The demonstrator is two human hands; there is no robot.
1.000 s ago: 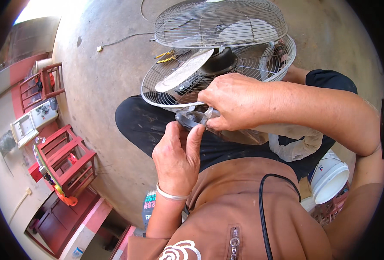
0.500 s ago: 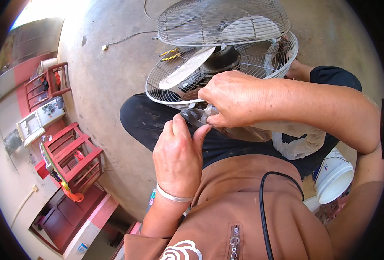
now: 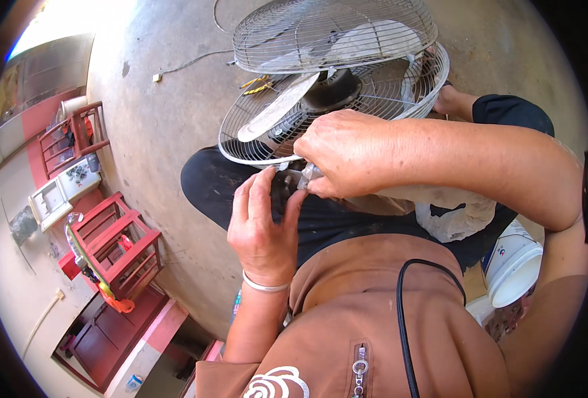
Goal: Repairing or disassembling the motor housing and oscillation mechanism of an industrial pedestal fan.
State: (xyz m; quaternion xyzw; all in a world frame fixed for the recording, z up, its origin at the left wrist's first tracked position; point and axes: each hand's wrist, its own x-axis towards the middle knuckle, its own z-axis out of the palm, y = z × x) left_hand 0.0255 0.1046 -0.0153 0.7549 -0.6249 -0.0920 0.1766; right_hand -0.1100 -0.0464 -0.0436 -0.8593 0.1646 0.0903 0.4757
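Observation:
In front of me an electric fan point(image 3: 294, 106) rests with its wire cage parted, the front grille point(image 3: 333, 33) tipped up from the rear one point(image 3: 234, 142). A pale blade and a black hub show between them. By the cage's near rim, my left hand point(image 3: 264, 229) has thumb and fingers round a small dark piece point(image 3: 280, 190), whose kind I cannot make out. Close beside it, my right hand point(image 3: 347, 156) pinches crumpled clear plastic point(image 3: 310, 174). A translucent plastic bag point(image 3: 459, 219) lies over my lap under the right forearm.
Yellow-and-black handled tools point(image 3: 259, 85) lie on the floor behind the cage. A cord with a plug point(image 3: 156, 77) runs across the concrete. At the left stand red wooden chairs point(image 3: 118, 245); a white bucket point(image 3: 513, 265) is by my right side.
My left fingers have lifted and spread higher round the dark piece, toward the cage rim. My right hand keeps its pinch on the plastic. The whole view has shifted slightly.

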